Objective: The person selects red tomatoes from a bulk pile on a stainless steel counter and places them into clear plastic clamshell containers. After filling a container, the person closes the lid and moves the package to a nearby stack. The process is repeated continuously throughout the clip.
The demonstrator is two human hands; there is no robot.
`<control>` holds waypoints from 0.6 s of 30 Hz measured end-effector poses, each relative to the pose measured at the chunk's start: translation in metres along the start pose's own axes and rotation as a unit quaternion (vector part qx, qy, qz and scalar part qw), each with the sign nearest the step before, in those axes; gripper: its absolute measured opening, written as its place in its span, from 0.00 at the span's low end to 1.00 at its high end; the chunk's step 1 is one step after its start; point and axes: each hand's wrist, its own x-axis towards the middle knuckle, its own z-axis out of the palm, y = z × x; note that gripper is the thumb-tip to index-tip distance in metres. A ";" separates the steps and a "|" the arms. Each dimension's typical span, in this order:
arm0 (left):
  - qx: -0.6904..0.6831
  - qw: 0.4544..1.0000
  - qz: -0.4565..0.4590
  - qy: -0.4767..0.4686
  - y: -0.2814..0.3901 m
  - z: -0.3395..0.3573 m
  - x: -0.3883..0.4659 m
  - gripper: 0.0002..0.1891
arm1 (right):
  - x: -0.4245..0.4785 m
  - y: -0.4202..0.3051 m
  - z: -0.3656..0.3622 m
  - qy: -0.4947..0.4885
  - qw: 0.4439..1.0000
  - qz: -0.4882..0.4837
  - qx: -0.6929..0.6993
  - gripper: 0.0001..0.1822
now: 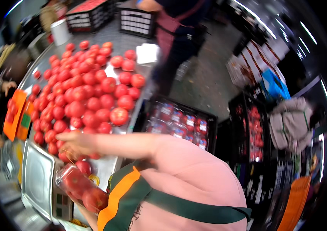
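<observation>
My left hand [75,202], mostly hidden behind it, holds a clear plastic container [79,183] with red tomatoes inside, tilted near my apron. My right hand [75,144] reaches over the near edge of a large heap of tomatoes [78,95] on a steel table [110,164]. Its fingers point down among the fruit and are blurred; whether they grip a tomato is unclear. One loose tomato [83,167] lies just beyond the container, close to a yellow ring-shaped item [94,179]. Beside the container stands a weighing scale with a metal pan [37,180].
Across the table, a person's hand [9,86] is near orange sheets [15,114]. Another person in a pink apron [166,37] stands at the far right side. White sheets [147,54] lie on the table corner. Black crates [214,127] of packed tomatoes stand on my right.
</observation>
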 end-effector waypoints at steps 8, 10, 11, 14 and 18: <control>0.174 0.981 -0.061 -0.058 -0.012 0.063 0.027 0.39 | -0.170 -0.067 0.161 -0.183 0.630 -0.122 -0.745 0.28; 0.207 0.975 -0.067 -0.056 -0.010 0.067 0.030 0.39 | -0.221 -0.048 0.146 -0.173 0.669 -0.194 -0.696 0.27; 0.225 0.969 -0.073 -0.070 -0.012 0.075 0.029 0.39 | -0.248 -0.036 0.135 -0.134 0.736 -0.214 -0.628 0.27; 0.284 0.945 -0.086 -0.137 -0.025 0.109 0.034 0.39 | -0.267 0.030 0.050 0.133 0.825 -0.352 -0.421 0.38; 0.368 0.896 -0.107 -0.226 -0.052 0.165 0.037 0.39 | -0.278 0.087 0.013 0.282 0.814 -0.353 -0.364 0.49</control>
